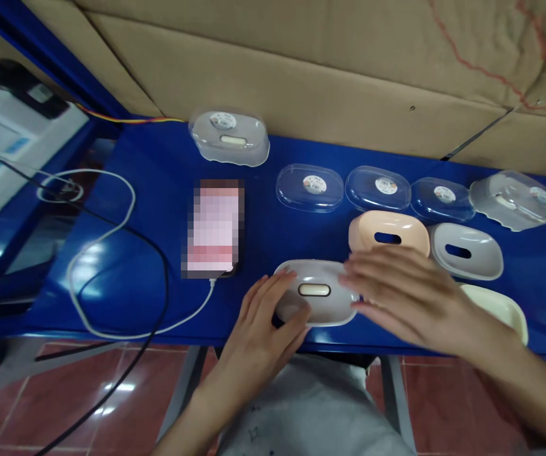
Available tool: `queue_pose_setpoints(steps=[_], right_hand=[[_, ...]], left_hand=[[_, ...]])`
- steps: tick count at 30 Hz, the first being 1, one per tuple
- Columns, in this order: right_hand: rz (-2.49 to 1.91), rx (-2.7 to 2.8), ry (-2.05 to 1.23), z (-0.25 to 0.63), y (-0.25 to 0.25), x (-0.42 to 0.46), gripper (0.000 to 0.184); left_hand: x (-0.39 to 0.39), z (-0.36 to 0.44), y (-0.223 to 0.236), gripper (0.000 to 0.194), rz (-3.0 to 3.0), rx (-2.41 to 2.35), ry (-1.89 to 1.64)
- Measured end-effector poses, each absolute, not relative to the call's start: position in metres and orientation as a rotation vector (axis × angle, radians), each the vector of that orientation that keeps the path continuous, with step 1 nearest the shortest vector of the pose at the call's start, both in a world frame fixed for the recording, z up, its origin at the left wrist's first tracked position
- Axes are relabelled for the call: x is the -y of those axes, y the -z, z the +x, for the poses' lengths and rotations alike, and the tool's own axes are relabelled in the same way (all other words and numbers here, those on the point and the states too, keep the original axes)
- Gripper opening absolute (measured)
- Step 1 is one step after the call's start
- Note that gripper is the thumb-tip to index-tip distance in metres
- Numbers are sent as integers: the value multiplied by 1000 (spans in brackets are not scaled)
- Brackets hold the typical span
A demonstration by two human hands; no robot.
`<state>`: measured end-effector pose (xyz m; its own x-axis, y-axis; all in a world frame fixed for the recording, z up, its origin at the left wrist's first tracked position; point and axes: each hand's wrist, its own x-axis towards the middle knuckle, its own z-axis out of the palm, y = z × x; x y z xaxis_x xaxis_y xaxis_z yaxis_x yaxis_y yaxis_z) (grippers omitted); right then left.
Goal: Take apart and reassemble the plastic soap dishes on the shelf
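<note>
A grey oval plastic dish (330, 311) with a cream-filled slot in its floor sits near the table's front edge. My left hand (266, 320) grips its left end, fingers on the far rim and thumb at the near side. Over the dish's right end, my right hand (403, 294) lies open, its fingers stretched out together. Whether its fingertips touch the rim cannot be told. Under and behind that hand stands a peach oval dish (410, 225), partly covered. A light grey dish (484, 253) with a slot and a pale yellow dish (503, 310) stand farther right, the yellow one partly hidden by my forearm.
Several clear lids, such as one lid (296, 187), lie along the back. Lidded boxes stand at the back, one box (249, 149) left and another (505, 202) right. A phone (213, 228) has a white cable (87, 316). A cardboard wall (301, 82) rises behind.
</note>
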<state>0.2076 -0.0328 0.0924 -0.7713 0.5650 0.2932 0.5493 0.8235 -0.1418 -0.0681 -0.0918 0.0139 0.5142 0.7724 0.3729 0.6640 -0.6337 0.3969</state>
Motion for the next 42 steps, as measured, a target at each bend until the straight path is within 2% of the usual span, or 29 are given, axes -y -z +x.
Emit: queue_pose_setpoints(steps=[3, 5, 7, 9, 13, 17, 20, 24, 29, 42], right_hand=[[-966, 2672, -89, 194, -97, -26, 42], [-1101, 2739, -167, 182, -90, -69, 61], [-1214, 2800, -236, 170, -78, -108, 85], [-1274, 2858, -318, 160, -69, -136, 94], [-1256, 2856, -373, 155, -75, -137, 89], [-1130, 2763, -332, 175, -98, -72, 80], [-1105, 2782, -392, 189, -105, -12, 85], [-1100, 2842, -344, 190, -95, 38, 76], [-1042, 2869, -331, 178, -78, 45, 71], [-1001, 2862, -258, 171, -63, 45, 71]], left_hand=[[90, -68, -17, 23, 2494, -1247, -762], [88, -68, -18, 29, 2462, -1244, -747], [87, -69, -17, 42, 2424, -1253, -727], [85, -70, -14, 59, 2366, -1277, -719], [82, -72, -6, 80, 2260, -1264, -789], [82, -73, 3, 103, 2155, -1231, -921], [85, -74, 6, 114, 2063, -1267, -902], [86, -76, 5, 120, 1961, -1304, -823], [85, -76, 3, 127, 1956, -1299, -815], [86, -77, 4, 120, 1947, -1294, -782]])
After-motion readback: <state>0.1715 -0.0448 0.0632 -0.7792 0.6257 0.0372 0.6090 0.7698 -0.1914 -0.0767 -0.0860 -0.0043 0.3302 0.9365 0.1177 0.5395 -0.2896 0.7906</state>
